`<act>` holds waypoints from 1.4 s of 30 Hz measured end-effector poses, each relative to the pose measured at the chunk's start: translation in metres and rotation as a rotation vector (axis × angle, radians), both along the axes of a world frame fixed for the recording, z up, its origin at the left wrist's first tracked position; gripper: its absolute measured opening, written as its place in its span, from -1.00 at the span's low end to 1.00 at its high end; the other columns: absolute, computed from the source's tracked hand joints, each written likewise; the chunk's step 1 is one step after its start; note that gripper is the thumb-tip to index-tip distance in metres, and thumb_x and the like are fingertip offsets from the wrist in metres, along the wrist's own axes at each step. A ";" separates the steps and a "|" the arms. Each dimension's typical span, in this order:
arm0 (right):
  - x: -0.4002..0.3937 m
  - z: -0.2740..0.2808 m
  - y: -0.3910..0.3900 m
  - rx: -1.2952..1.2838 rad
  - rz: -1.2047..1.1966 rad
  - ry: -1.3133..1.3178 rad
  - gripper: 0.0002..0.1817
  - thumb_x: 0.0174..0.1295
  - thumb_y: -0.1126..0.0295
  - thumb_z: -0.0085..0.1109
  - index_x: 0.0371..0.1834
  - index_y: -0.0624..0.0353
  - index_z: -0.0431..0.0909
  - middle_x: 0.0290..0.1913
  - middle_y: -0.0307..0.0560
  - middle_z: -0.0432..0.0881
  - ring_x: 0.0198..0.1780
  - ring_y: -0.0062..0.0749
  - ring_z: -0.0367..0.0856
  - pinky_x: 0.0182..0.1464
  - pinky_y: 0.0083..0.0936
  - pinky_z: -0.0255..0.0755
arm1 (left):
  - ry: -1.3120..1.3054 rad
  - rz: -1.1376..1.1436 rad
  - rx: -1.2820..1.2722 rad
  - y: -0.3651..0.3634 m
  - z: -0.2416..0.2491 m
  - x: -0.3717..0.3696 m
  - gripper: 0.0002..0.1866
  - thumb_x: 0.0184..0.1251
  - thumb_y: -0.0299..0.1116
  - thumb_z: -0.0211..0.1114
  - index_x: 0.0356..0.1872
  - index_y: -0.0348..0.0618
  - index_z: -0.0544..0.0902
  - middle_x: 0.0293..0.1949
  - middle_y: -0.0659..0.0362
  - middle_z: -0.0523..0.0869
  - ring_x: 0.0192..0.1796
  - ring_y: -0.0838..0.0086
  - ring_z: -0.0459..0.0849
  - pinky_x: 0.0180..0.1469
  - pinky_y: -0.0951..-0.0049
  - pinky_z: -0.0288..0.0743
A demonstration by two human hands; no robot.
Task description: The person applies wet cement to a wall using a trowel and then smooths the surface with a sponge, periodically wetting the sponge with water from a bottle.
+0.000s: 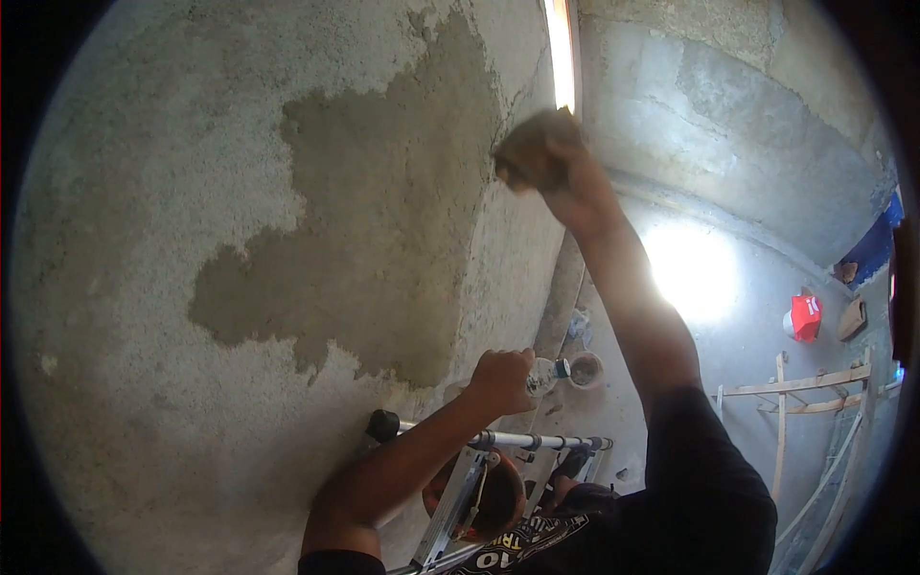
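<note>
My right hand (572, 177) is raised to the upper middle and closed round a brown, blocky pad (529, 153), blurred by motion; I cannot tell what kind it is. The pad overlaps the wall's right edge, just below a bright narrow opening. Lower down, my left hand (500, 376) grips a clear plastic bottle (542, 378), its dark cap pointing right. Fingers cover the bottle's middle. On the rough grey wall (134, 287) beside both hands spreads a darker, damp-looking patch (374, 220) with a ragged outline.
Below me stands an aluminium ladder (450, 506), with an orange-brown bucket (491, 494) at its top. A pale bucket (586, 370) sits on the floor by the wall's foot. To the right are a wooden trestle frame (815, 383) and a red-and-white bag (803, 318).
</note>
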State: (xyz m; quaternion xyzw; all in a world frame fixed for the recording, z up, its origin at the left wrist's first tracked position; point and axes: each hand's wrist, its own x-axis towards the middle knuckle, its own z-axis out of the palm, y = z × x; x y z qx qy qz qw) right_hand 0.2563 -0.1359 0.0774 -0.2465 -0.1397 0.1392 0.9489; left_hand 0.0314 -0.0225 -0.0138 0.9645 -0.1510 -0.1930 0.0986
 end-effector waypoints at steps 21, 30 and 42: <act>0.149 -0.084 0.051 -1.173 -0.809 -0.814 -0.82 0.26 0.44 0.19 -0.13 0.26 0.67 -0.19 -0.01 0.73 -0.12 -0.42 0.67 -0.06 -0.49 0.53 | -0.036 0.041 -0.005 0.005 0.008 0.009 -0.35 -0.20 -0.05 0.53 -0.11 -0.25 0.53 -0.24 -0.04 0.72 -0.14 0.12 0.72 -0.01 0.21 0.53; 0.072 0.010 0.089 -0.695 -1.043 -1.105 -0.57 0.08 0.70 0.21 0.03 0.08 0.66 0.05 -0.02 0.68 0.21 -0.23 0.58 0.21 -0.45 0.50 | -0.027 0.028 -0.002 0.001 0.013 0.006 -0.36 -0.20 -0.04 0.55 -0.14 -0.24 0.53 -0.26 -0.03 0.72 -0.14 0.13 0.72 0.01 0.22 0.53; 0.163 -0.110 0.061 -2.151 -0.337 -0.944 -0.67 0.12 0.39 0.27 -0.01 0.12 0.63 -0.08 -0.08 0.71 -0.04 -0.23 0.70 -0.09 -0.37 0.60 | -0.020 0.026 -0.001 0.000 0.009 0.006 -0.37 -0.22 -0.06 0.55 -0.14 -0.23 0.52 -0.27 -0.02 0.71 -0.14 0.13 0.72 0.00 0.21 0.53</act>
